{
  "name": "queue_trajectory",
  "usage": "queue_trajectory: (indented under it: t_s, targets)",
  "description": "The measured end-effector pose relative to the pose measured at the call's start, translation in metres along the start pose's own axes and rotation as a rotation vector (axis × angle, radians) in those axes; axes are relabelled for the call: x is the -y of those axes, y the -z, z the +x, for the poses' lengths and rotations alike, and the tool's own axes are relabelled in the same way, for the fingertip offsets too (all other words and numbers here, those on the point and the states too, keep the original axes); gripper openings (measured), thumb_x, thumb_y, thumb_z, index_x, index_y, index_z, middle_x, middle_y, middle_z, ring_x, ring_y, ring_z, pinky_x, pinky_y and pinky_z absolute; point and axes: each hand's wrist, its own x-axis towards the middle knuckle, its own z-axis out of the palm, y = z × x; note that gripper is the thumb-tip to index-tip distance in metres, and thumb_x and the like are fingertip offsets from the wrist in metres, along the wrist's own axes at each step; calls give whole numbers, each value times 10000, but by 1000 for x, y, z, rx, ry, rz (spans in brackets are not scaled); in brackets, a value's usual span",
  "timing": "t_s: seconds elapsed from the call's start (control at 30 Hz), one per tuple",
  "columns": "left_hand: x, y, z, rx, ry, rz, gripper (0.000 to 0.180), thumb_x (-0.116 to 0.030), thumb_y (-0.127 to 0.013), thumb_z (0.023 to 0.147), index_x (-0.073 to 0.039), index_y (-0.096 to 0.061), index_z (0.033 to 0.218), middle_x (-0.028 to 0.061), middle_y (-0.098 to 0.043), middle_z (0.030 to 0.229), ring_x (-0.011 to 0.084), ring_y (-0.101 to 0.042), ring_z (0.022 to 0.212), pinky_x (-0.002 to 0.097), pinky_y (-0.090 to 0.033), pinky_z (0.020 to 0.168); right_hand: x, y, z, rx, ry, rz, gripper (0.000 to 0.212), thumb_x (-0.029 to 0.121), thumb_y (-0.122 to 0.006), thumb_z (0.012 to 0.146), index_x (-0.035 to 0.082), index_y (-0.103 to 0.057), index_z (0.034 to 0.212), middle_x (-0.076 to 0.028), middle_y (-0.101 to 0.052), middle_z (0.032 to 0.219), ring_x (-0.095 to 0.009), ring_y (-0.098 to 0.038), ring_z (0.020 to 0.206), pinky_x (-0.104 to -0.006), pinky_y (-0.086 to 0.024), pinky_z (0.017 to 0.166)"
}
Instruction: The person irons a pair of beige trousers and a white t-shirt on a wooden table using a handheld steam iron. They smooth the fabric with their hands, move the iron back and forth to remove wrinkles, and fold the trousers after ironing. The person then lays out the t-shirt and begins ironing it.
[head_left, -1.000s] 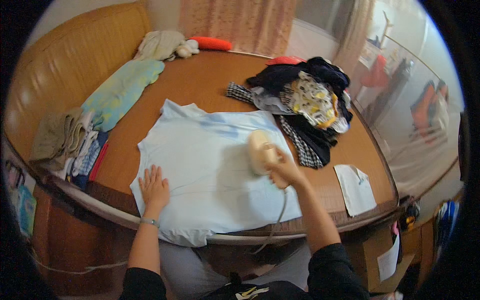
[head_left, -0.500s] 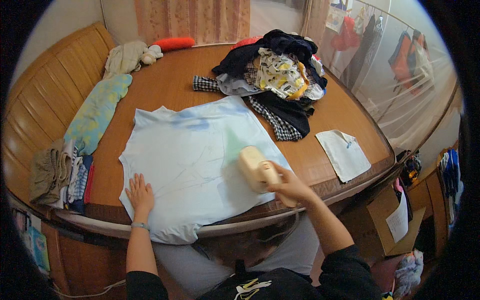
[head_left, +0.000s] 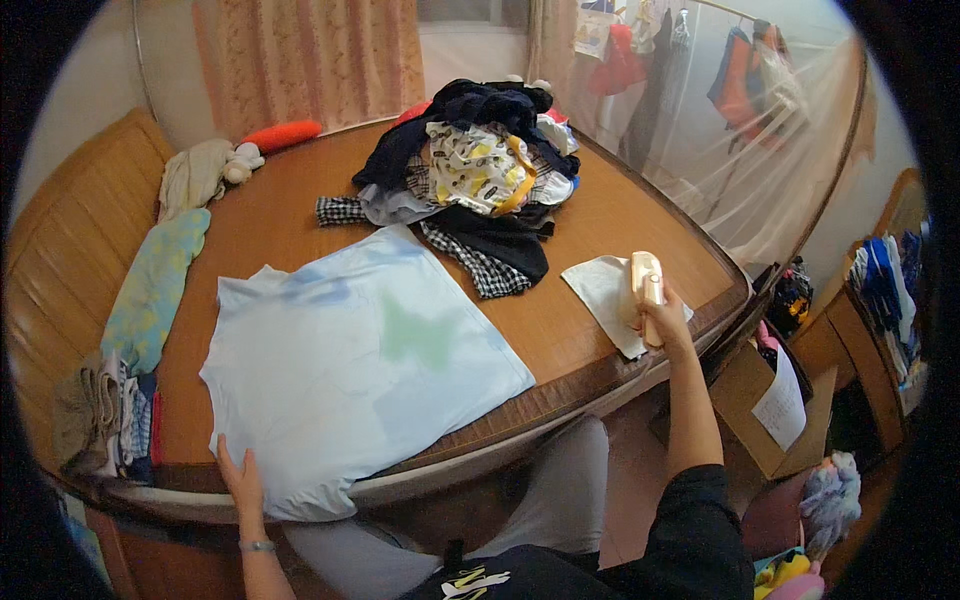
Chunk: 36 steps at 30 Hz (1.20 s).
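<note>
A light blue shirt with a pale green patch lies spread on the brown bed mat, its lower end hanging over the near edge. At its lower left edge, my left hand touches the fabric with thumb and fingers apart. My right hand is closed around the handle of a cream handheld garment steamer. The steamer is over a white folded cloth near the right edge of the bed and hides part of it. Whether it touches the cloth, I cannot tell.
A pile of clothes sits at the back middle. Folded clothes and a blue-yellow bundle line the left side by the wooden headboard. A mosquito net hangs at the right. A cardboard box stands below the bed's right edge.
My right hand has carried the steamer rightward from the shirt to the white cloth. My left hand, flat on the shirt before, has slid to its lower left edge. The view has turned right.
</note>
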Motion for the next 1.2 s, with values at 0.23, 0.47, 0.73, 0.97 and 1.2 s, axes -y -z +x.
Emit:
queue_trajectory:
  t_s: [0.23,0.47,0.73,0.97,1.2]
  targets:
    - [14,46,-62,-100,265,-204,527,-88,-570,783,-14,-330,1246,180,-369,1237,282,-386,1123,390,-320,933,-49,27,20,-21,-2,204,328,80,-515,759,21,-451,1075,-38,-496,685,-138,-491,514,-261,-425,428]
    - [8,44,-9,-135,180,1,520,-136,-599,766,13,-363,1206,188,-451,1154,290,-433,1084,378,-342,913,-74,91,69,46,-117,-76,579,515,-558,745,-2,-522,1004,-78,-531,645,-155,-519,509,-273,-442,467]
    - [-10,19,153,-84,-12,-174,457,-127,-615,744,37,-432,1130,188,-538,1042,241,-510,997,332,-416,827,56,-50,50,132,365,-358,305,250,-536,846,-36,-565,950,-32,-545,666,-86,-482,513,-215,-381,427]
    - [7,-56,310,0,125,59,537,-342,-632,713,82,-507,1017,160,-589,867,262,-574,814,330,-456,717,40,-318,108,585,534,-619,316,254,-551,815,-37,-583,934,-139,-623,808,-205,-583,666,-303,-460,617]
    - [-2,-95,362,263,421,-181,496,-365,-630,712,71,-568,939,168,-601,811,244,-582,703,340,-453,617,-5,-470,146,658,868,-888,381,212,-569,772,-15,-522,1075,-194,-511,1113,-353,-451,1055,-379,-372,885]
